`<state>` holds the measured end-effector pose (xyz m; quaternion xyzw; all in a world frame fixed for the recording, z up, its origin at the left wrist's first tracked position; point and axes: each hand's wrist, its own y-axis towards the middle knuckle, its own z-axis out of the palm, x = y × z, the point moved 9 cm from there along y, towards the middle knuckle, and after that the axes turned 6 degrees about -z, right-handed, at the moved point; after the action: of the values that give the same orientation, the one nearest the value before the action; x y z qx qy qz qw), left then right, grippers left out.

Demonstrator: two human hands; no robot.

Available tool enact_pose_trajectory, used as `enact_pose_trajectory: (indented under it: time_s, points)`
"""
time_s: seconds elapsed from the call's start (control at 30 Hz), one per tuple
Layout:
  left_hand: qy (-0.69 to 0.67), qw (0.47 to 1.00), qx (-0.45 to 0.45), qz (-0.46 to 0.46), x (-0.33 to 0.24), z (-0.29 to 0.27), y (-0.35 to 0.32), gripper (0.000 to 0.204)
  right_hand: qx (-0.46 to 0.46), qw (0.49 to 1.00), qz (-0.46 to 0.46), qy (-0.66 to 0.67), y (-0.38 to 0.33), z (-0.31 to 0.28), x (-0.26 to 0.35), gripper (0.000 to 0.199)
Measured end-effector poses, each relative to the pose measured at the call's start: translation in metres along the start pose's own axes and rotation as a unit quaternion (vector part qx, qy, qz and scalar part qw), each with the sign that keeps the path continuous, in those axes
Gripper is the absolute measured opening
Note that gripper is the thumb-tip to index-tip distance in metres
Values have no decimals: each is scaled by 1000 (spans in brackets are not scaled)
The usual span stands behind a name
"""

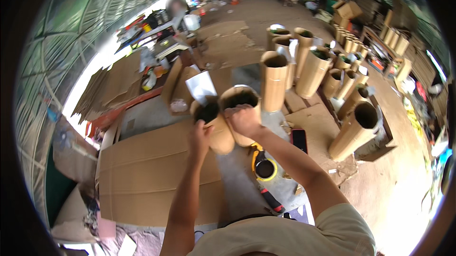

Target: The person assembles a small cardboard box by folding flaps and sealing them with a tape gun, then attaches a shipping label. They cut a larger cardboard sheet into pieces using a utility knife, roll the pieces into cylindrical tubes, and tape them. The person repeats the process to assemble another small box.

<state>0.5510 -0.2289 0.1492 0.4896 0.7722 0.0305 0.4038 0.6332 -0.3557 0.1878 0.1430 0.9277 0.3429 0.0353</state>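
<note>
Two brown cardboard tubes stand side by side in front of me, both open at the top and dark inside. My left hand (200,135) grips the near rim of the left tube (217,130), which has a white sheet (201,86) sticking up from it. My right hand (243,119) holds the front rim of the right tube (240,98), fingers curled over the edge. The two tubes touch each other.
Several more cardboard tubes (274,79) stand behind and to the right, one large tube (355,130) leaning. Flat cardboard sheets (147,175) lie at the left. A yellow-rimmed round tool (263,166), a red-handled tool (271,200) and a dark phone-like slab (299,139) lie below my arms.
</note>
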Motion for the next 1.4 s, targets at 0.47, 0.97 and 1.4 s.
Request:
enact_pose_trajectory:
  time_s: [0.47,0.97,1.4]
  points:
    - [60,997,28,-30,-4,-21,-4,34,136,988,78,-15,-10,9,-17,17]
    - [46,997,2,-58,12,-31,-13,34,98,982,161,23,-15,-7,-80,12]
    - [9,999,-12,-41,18,-28,-11,34,222,968,110,-41,-20,5,-48,24]
